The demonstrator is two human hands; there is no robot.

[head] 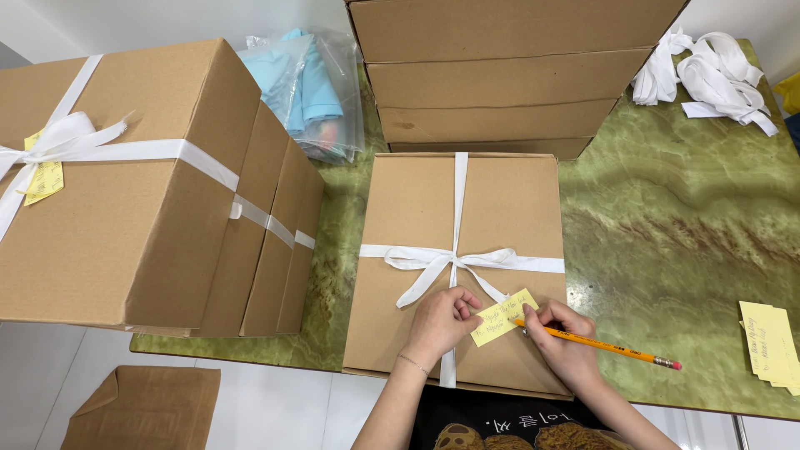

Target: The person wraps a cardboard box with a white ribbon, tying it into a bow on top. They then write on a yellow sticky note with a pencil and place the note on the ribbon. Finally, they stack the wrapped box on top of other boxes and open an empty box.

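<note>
L hand (440, 321): fingers curled together, pinning the yellow note (503, 317) by its L end onto the ribboned box (417, 208). Note lies immed. R of that grip, touching it, long axis running up-R. R hand (562, 337): clamped on the pencil (608, 346), tip at note's lower R edge, shaft trailing R. Both hands touch the note; spare notes (768, 343) sit well R.
</note>
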